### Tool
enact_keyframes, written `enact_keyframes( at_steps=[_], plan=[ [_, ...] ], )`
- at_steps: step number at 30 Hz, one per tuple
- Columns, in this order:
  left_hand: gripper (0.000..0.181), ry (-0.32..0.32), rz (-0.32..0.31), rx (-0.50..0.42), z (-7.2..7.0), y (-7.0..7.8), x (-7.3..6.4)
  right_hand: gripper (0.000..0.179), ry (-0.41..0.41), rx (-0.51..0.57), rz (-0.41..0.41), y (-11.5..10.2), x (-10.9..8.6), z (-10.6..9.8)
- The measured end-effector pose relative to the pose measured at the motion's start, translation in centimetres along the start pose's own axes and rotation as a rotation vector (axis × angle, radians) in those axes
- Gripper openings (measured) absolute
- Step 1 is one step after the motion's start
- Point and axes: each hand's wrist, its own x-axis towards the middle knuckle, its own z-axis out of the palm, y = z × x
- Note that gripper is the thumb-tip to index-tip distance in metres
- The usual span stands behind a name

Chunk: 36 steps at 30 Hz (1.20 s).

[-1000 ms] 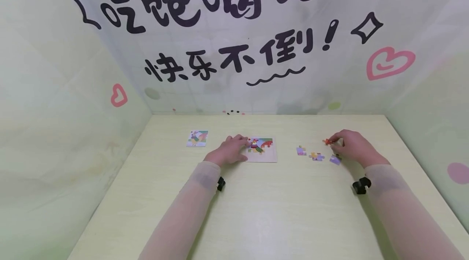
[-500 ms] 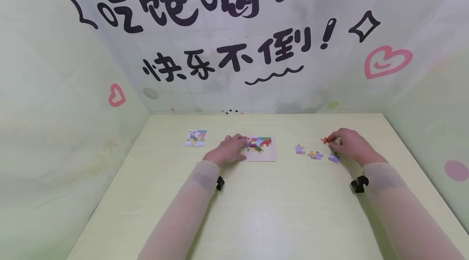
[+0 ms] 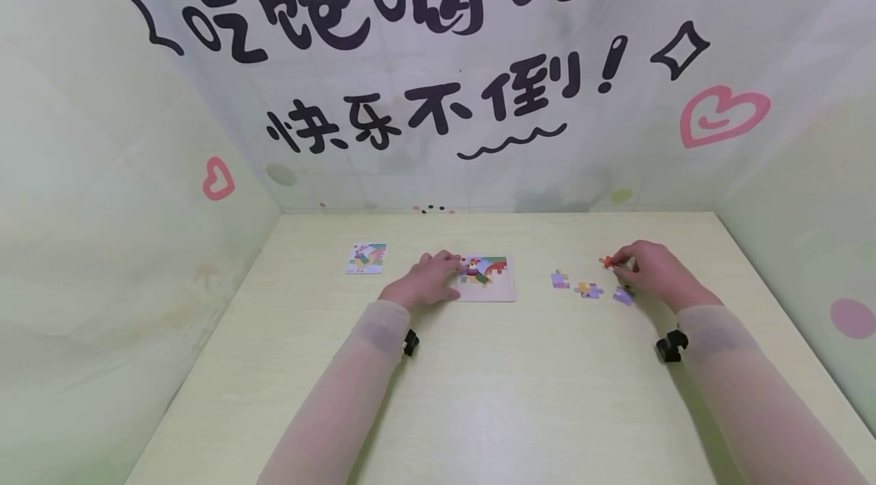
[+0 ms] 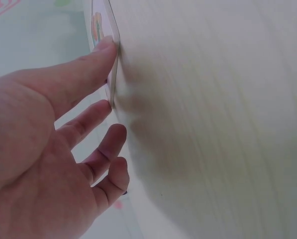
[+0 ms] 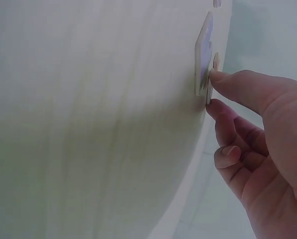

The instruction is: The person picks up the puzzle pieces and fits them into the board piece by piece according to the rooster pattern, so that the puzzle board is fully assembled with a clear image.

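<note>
My left hand [image 3: 426, 280] holds the left end of a jigsaw puzzle board [image 3: 499, 293], which lies flat with a partly filled rooster picture. In the left wrist view, the thumb and index finger are on the board's edge, and the other fingers are bent beside it. Over to the right, my right hand [image 3: 653, 274] pinches a red puzzle piece [image 3: 606, 261] between thumb and index finger, close to the tabletop. A purple puzzle piece [image 3: 623, 296] lies just under that hand. Part of the red piece is hidden by the fingers.
Two more loose pieces, a purple one [image 3: 560, 280] and a yellow-and-purple one [image 3: 589, 290], lie between the board and my right hand. A square rooster picture card [image 3: 366, 258] is at the left. Fabric walls [image 3: 411, 181] enclose the table's back and sides.
The whole head view has shifted slightly. Both hands keep their places, the left at the board and the right on the red puzzle piece.
</note>
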Motion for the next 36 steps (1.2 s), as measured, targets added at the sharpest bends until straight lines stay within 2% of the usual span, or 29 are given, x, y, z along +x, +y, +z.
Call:
enact_keyframes(
  at_steps=[11, 29, 36],
  plan=[
    [0.056, 0.0, 0.004, -0.007, 0.1, -0.2, 0.0, 0.022, 0.032, -0.004, -0.008, 0.0, -0.1, 0.4],
    [0.054, -0.002, 0.001, -0.037, 0.0, 0.0, -0.4, 0.022, 0.025, 0.058, -0.045, -3.1, 0.5, 1.7],
    [0.054, 0.002, 0.004, -0.029, -0.1, 0.1, -0.4, 0.02, 0.047, 0.041, -0.103, -4.8, 1.1, 2.1]
  ],
)
